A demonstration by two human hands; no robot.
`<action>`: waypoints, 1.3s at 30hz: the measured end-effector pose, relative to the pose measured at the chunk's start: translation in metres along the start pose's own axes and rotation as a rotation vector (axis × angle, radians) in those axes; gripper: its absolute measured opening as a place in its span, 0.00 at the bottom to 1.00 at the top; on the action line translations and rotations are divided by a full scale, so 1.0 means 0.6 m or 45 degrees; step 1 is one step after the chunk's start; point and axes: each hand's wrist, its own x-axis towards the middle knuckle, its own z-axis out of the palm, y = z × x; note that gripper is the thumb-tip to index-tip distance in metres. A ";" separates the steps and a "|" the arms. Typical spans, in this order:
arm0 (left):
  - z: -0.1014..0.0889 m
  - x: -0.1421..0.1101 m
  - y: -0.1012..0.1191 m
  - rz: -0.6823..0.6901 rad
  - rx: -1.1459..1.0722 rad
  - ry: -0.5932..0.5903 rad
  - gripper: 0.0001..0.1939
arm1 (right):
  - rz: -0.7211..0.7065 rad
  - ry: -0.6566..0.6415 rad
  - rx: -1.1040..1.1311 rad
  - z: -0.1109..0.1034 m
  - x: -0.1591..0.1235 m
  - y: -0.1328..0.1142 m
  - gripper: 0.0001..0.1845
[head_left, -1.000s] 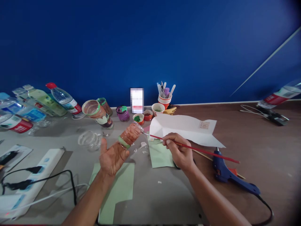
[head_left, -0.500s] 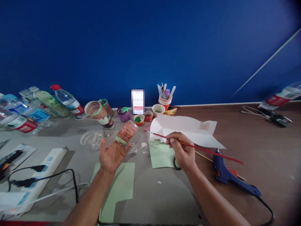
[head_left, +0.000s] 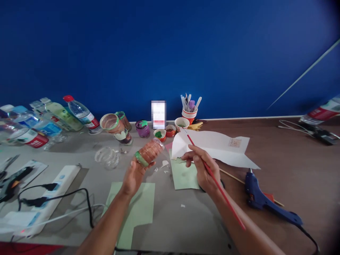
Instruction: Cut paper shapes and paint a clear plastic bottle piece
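My left hand [head_left: 135, 177] is closed round the lower end of a cut plastic bottle [head_left: 150, 152], painted brown with a green band and clear at its far end. The bottle tilts up to the right above the table. A red paintbrush [head_left: 209, 169] is gripped in my right hand [head_left: 207, 166], its tip pointing up and away near a paper cup of greenish paint [head_left: 182, 124]. Beside that cup stand a small cup of green paint [head_left: 160, 134] and one of brown paint [head_left: 170, 131]. Under my right hand lies green paper [head_left: 184, 175].
White paper [head_left: 212, 143] and a blue glue gun [head_left: 261, 200] lie to the right. On the left are a power strip [head_left: 54, 198] with cables, several bottles [head_left: 82, 115] and painted containers [head_left: 110, 124]. A cup of pens [head_left: 189, 114] stands by the wall.
My left hand has rolled the bottle and its fingers have curled round the base. The brush has swung from lying nearly level leftward to pointing up and away.
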 end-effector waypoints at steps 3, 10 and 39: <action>0.002 -0.007 -0.008 -0.006 0.063 -0.107 0.23 | -0.111 -0.114 -0.259 -0.004 0.002 -0.002 0.17; 0.003 -0.008 -0.005 -0.025 0.205 -0.144 0.32 | -0.221 -0.154 -0.515 -0.012 0.011 -0.006 0.16; -0.048 0.004 0.011 0.683 2.209 -0.117 0.27 | -0.263 -0.262 -0.580 -0.005 0.007 0.005 0.16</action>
